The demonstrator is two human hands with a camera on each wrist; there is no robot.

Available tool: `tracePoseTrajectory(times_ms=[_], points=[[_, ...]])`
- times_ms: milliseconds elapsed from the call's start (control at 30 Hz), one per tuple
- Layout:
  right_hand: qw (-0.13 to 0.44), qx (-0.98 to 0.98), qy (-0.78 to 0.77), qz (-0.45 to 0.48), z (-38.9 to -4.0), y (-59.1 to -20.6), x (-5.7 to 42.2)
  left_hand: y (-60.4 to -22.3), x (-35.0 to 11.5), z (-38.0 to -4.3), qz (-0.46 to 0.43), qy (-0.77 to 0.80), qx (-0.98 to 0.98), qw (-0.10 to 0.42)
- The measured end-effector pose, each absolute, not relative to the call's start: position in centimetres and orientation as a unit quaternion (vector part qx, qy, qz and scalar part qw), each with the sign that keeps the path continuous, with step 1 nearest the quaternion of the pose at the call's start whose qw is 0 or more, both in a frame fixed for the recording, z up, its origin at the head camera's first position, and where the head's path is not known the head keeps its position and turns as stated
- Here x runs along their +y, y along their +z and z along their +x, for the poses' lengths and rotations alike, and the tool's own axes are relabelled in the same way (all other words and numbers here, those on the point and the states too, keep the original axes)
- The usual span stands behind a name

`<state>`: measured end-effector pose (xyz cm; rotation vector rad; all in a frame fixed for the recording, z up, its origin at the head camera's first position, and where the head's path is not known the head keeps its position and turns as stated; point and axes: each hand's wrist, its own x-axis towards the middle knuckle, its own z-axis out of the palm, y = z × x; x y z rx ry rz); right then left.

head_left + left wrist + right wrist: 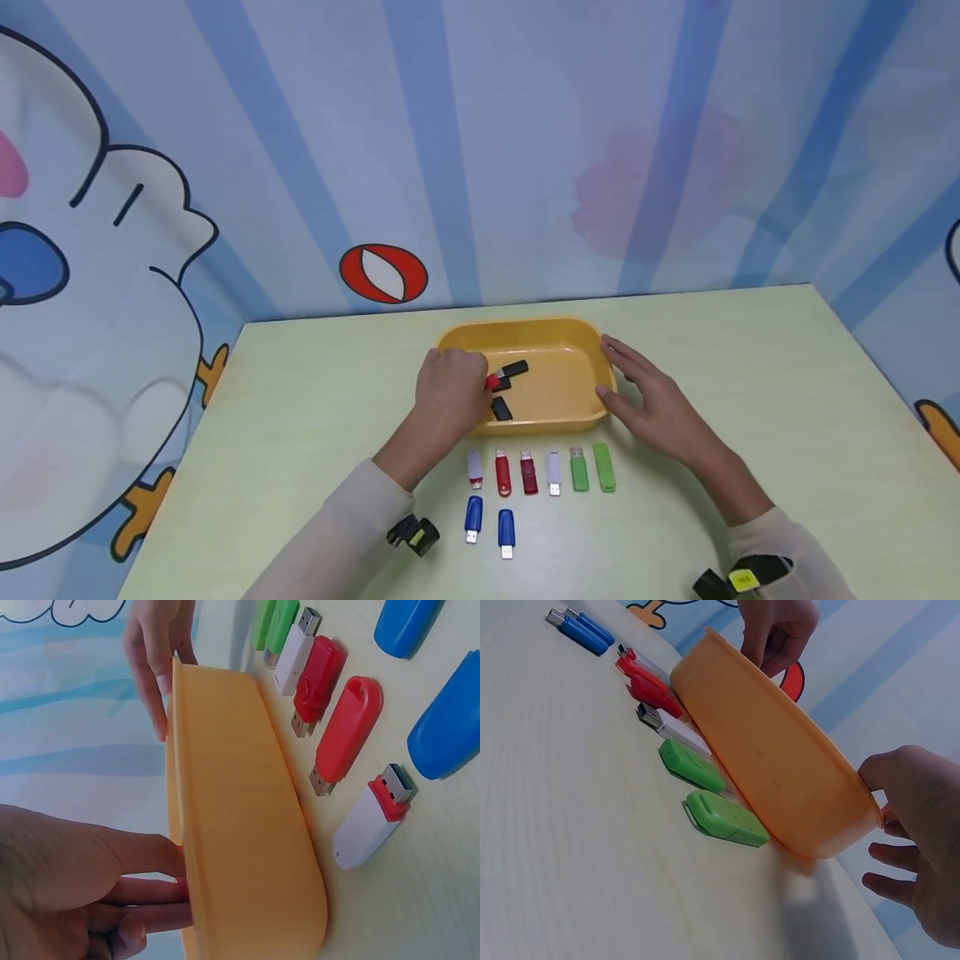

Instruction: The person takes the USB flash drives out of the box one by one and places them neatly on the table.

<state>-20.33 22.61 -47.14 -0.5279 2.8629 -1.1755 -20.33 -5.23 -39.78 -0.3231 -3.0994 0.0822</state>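
In the head view, a yellow plastic tray [562,392] stands on the table, with my left hand [453,387] reaching over its left end. The curled fingers of that hand pinch a red USB stick [492,382], mostly hidden by the hand. Close beside it in the tray lie black USB sticks, one [514,368] towards the middle and another [501,408] by the near wall. My right hand [652,408] rests against the tray's right end, thumb and fingers extended at the rim. The right wrist view shows its thumb touching the rim [855,776].
In front of the tray, several USB sticks form a row, from a white-and-red one [475,468] to a green one [604,467]. Two blue sticks [473,518] lie nearer to me. Behind the table [337,367] rises a blue striped backdrop [510,150].
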Motion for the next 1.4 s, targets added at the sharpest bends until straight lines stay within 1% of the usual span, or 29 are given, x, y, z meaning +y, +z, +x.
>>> tracePoseTrajectory(times_ms=[200,433,767,1100,1400], points=[[0.014,0.933,-0.318,-0.170,-20.0,-46.5,22.6,-39.2,-5.3,-19.6,-0.101,-0.005,-0.995,0.018],[0.009,0.943,-0.278,-0.181,-19.7,-46.0,22.5,-38.6,-5.4,-18.6,-0.109,-0.065,-0.991,0.035],[0.014,0.946,-0.263,-0.189,-19.6,-45.4,22.6,-37.7,-5.1,-17.0,-0.124,-0.096,-0.986,0.057],[0.014,0.948,-0.251,-0.194,-19.5,-45.1,22.4,-37.3,-4.7,-15.2,-0.116,-0.127,-0.985,0.034],[0.013,0.952,-0.236,-0.195,-19.6,-45.1,22.1,-37.8,-4.4,-14.0,-0.116,-0.140,-0.983,-0.006]])
